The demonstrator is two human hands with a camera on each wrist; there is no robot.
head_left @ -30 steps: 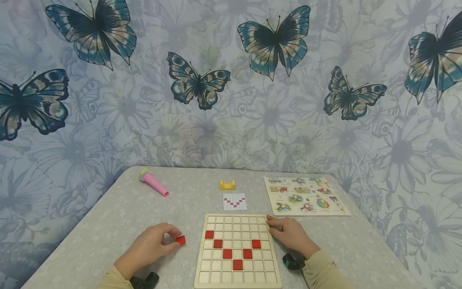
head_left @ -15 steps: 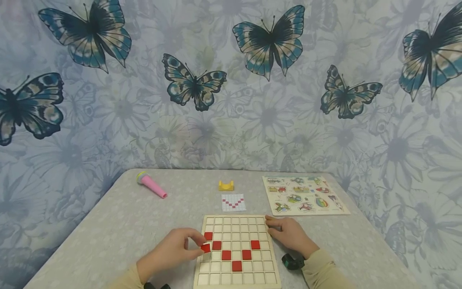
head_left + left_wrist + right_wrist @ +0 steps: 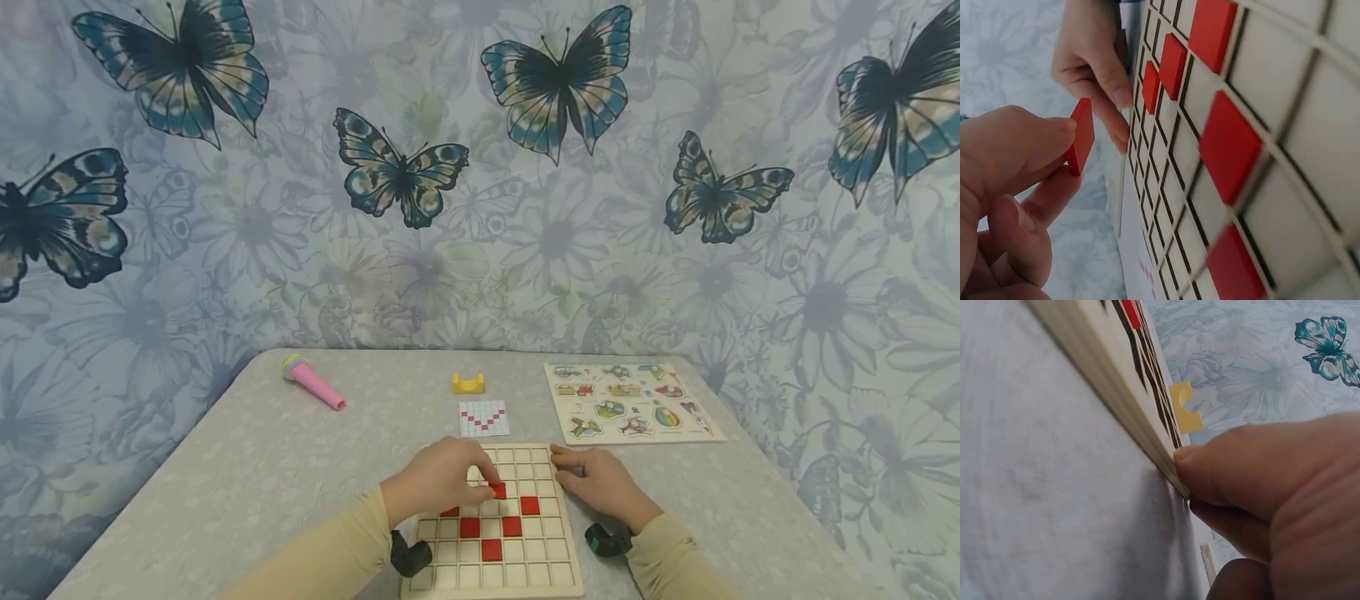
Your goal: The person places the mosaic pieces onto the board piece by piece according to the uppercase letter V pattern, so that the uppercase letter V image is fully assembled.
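Observation:
My left hand (image 3: pixel 438 479) pinches a red square tile (image 3: pixel 1082 140) between thumb and fingertips, over the upper part of a wooden grid board (image 3: pixel 542 577). Several red tiles (image 3: pixel 491 550) lie in the board's cells in a slanting pattern; the left hand and forearm cover part of its left side. In the left wrist view the held tile stands on edge, apart from the board. At the board's far right corner my right hand (image 3: pixel 606 483) rests with extended thumb and fingers touching the edge. The right wrist view shows its thumb (image 3: pixel 1194 462) against that edge.
A pattern card (image 3: pixel 483 418) with a V of red squares lies behind the board, and a yellow notched block (image 3: pixel 468 384) stands behind the card. A pink toy microphone (image 3: pixel 315 383) is at the far left, a picture puzzle board (image 3: pixel 633 404) at the far right.
Carrying the red tile, my left hand has moved right, from the table beside the board across its left side to over its upper middle. The right hand stays at the corner.

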